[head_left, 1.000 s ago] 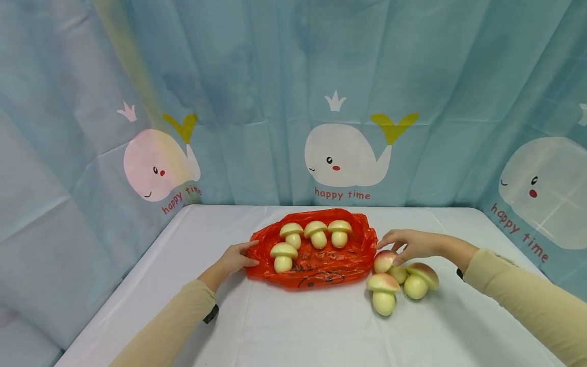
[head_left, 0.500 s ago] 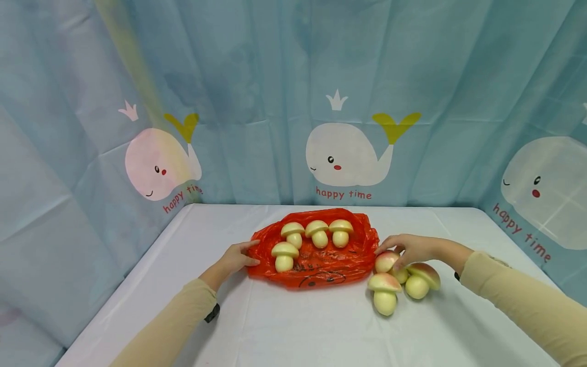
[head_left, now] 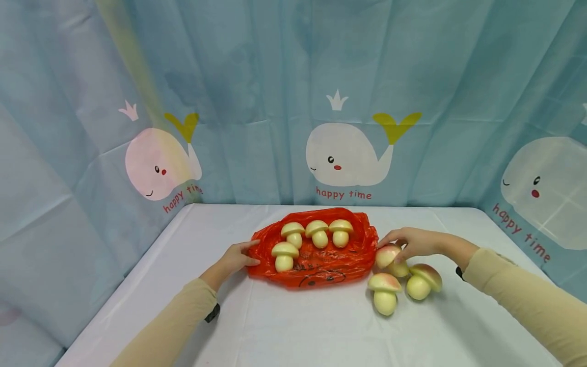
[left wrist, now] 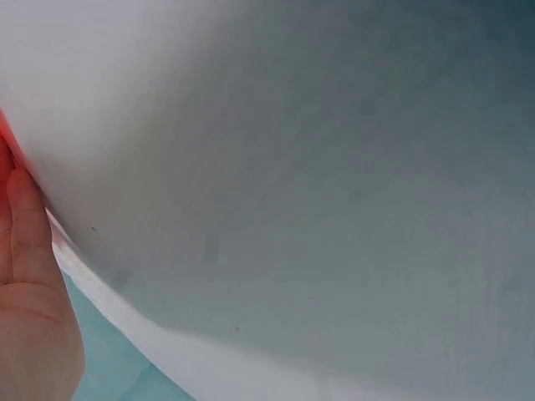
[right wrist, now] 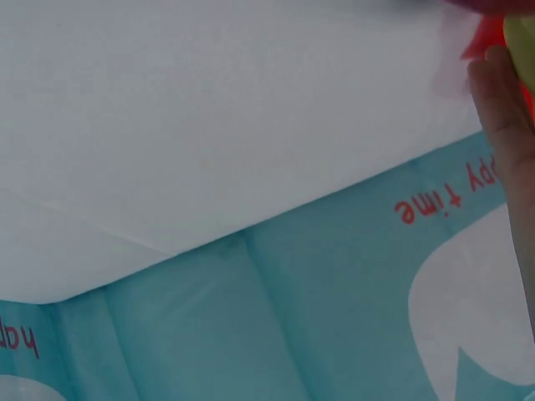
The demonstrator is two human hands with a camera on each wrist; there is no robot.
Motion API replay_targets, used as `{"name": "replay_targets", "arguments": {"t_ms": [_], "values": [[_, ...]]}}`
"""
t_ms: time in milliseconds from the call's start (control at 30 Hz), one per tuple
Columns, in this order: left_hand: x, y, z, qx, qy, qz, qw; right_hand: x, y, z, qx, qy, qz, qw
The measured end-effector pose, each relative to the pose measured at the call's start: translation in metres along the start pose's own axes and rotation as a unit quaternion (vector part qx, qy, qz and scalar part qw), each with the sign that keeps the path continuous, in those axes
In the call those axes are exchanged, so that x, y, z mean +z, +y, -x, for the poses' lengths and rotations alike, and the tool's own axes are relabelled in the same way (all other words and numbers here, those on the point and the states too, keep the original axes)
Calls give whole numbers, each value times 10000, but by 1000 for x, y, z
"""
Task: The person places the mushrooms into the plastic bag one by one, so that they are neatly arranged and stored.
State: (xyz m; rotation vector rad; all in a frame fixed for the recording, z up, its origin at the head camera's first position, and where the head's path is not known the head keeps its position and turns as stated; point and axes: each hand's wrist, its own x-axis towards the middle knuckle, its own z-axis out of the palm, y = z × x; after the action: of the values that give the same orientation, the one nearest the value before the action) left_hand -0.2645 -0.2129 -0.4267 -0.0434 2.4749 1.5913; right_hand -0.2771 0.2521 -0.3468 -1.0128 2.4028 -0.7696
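A red plastic bag (head_left: 321, 275) lies spread on the white table with its mouth open. Inside it sit several pale yellow toy mushrooms (head_left: 284, 257). My left hand (head_left: 235, 258) holds the bag's left edge between thumb and fingers; in the left wrist view, the left fingers (left wrist: 29, 225) show beside red film. At the bag's right edge, my right hand (head_left: 419, 243) grips a toy mushroom (head_left: 387, 255) with a pink-tinged cap. Two more pink-capped mushrooms lie close by: a front mushroom (head_left: 384, 294) and a right mushroom (head_left: 423, 282). The right fingers (right wrist: 499, 96) appear beside yellow and red in the right wrist view.
The white table (head_left: 298, 331) extends in front of the bag and to both sides. Behind it hangs a blue curtain (head_left: 257, 102) printed with whales, and it continues along the left and right sides.
My right hand has risen slightly with the gripped mushroom, which has shifted up from the other two. The right mushroom has moved a little. My left hand stays at the bag's edge.
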Motion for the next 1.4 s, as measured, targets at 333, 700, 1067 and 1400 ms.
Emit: {"name": "replay_targets", "arguments": {"t_ms": [333,700,1067,1400], "values": [[1,1,1,-12,-32,58,10000,-14,-11,6,92,201,-171,9996],[2,-1,4,-108,-16,93,9999,-19,-30,2,306,568,-682,9956],[2,-1,5,8,2,134,9999,-12,-50,-14,517,1196,-872,9876],[1,2,2,-104,47,34,9999,-6,-66,-32,533,1333,-986,9847]]}}
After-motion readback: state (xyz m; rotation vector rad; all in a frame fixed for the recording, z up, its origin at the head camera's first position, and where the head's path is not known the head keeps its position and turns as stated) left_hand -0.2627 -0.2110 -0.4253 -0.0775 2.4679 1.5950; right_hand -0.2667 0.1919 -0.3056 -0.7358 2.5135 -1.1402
